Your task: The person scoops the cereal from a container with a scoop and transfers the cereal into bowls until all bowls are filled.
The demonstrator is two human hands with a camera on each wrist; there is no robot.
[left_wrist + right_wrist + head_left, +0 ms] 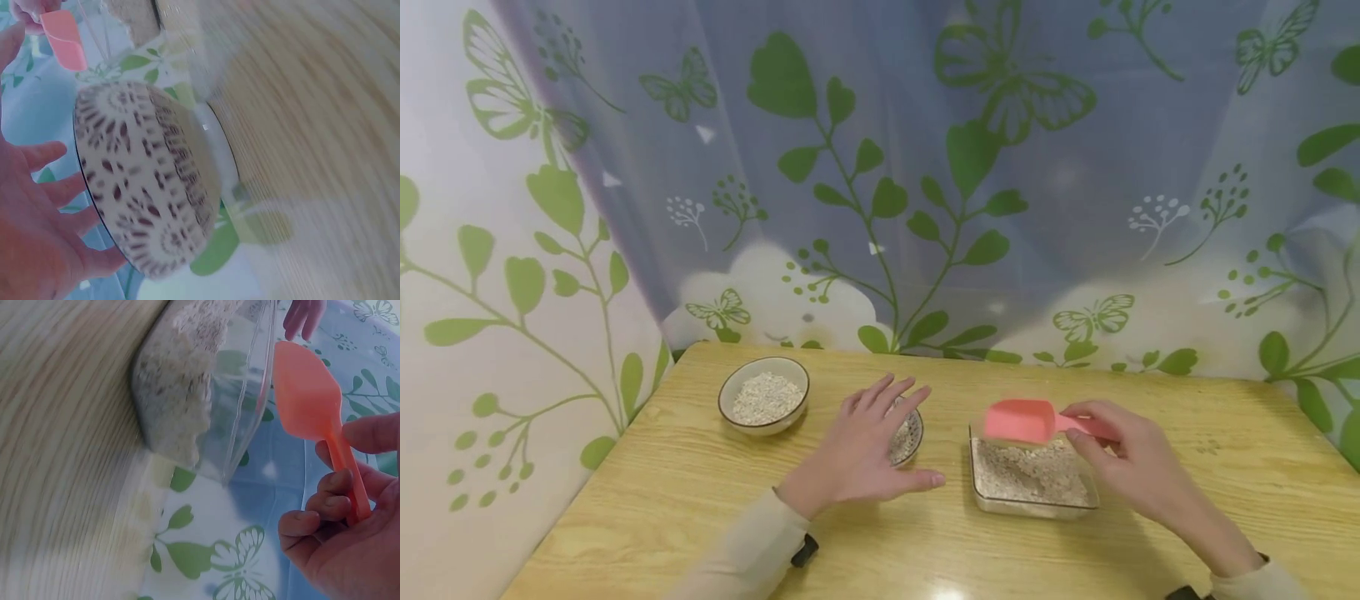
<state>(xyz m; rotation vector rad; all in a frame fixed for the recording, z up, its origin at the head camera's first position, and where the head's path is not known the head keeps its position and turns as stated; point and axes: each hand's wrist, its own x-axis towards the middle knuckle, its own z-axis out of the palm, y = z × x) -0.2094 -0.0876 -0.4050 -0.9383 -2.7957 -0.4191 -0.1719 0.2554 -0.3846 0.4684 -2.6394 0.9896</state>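
My right hand (1138, 454) grips the handle of a pink scoop (1020, 420), its fingers curled round it. The scoop is above a clear rectangular glass dish (1037, 507) of oat flakes (1033, 471); whether anything lies in the scoop is hard to tell. My left hand (868, 450) spreads its fingers over a small patterned bowl (144, 181), hiding much of it in the head view. The fingertips are close to its rim; I cannot tell whether they touch. Some flakes (901, 442) show inside that bowl.
At the back left of the wooden table (647, 508) stands a larger bowl (763, 427) holding pale oat flakes. A curtain (895, 167) with green leaves and butterflies hangs just behind the table's far edge.
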